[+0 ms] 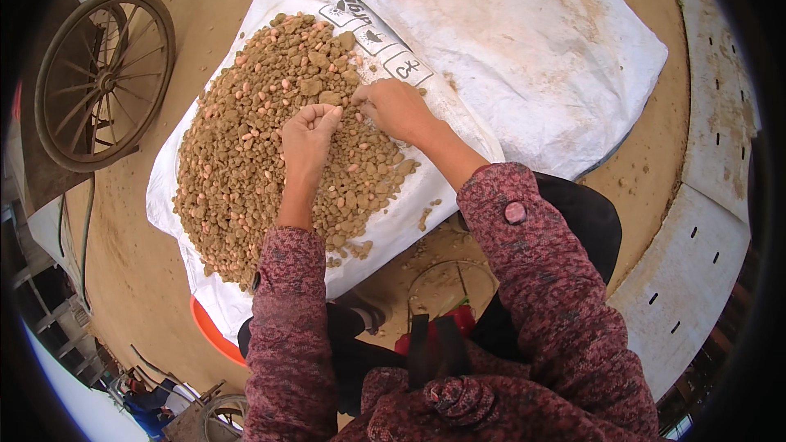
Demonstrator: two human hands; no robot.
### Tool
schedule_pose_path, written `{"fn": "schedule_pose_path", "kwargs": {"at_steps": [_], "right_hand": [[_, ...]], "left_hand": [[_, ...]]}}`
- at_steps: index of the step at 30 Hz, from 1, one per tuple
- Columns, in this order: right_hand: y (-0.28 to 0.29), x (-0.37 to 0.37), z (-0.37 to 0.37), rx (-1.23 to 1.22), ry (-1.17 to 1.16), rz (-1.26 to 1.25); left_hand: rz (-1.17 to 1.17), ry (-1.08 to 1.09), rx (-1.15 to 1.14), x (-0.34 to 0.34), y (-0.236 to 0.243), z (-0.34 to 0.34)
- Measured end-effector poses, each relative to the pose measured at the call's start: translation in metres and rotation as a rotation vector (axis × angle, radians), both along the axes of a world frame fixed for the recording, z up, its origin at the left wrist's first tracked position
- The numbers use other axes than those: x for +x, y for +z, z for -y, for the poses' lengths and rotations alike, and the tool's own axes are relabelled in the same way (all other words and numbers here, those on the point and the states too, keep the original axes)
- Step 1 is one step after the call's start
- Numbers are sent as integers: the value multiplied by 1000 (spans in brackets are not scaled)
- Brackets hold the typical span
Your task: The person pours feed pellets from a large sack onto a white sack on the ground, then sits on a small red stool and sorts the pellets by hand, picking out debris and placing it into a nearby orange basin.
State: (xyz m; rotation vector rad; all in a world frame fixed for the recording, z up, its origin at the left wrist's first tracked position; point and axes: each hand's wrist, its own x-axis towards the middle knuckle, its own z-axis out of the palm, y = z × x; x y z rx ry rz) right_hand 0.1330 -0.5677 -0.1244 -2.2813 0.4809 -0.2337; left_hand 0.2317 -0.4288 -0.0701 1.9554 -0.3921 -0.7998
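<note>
A broad heap of brown soil clods [221, 164] mixed with small pinkish peanut kernels [247, 137] lies on a white woven sack [368, 266]. My left hand [307, 143] is over the middle of the heap, thumb and fingertips pinched together. Whatever is between them, if anything, is too small to name. A larger clod [330, 98] lies just beyond these fingertips. To its right, my right hand [396, 106] reaches down at the heap's edge with its fingers curled in. Its fingertips are partly hidden, so their contents do not show.
A second white sheet [524, 57] spreads at the far right. On the left stands a cart with a spoked wheel [105, 79]. An orange tub rim [214, 331] shows under the sack's near left edge. Pale slotted panels [679, 278] curve along the right.
</note>
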Motion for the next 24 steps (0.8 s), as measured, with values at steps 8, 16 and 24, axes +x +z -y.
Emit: {"fn": "schedule_pose_path", "kwargs": {"at_steps": [8, 16, 24], "right_hand": [[8, -7, 25, 818, -141, 81], [6, -8, 11, 47, -171, -42], [1, -2, 10, 33, -289, -54]], "left_hand": [[890, -184, 316, -26, -19, 18], [1130, -426, 438, 3, -27, 24], [1262, -530, 270, 5, -29, 17]]}}
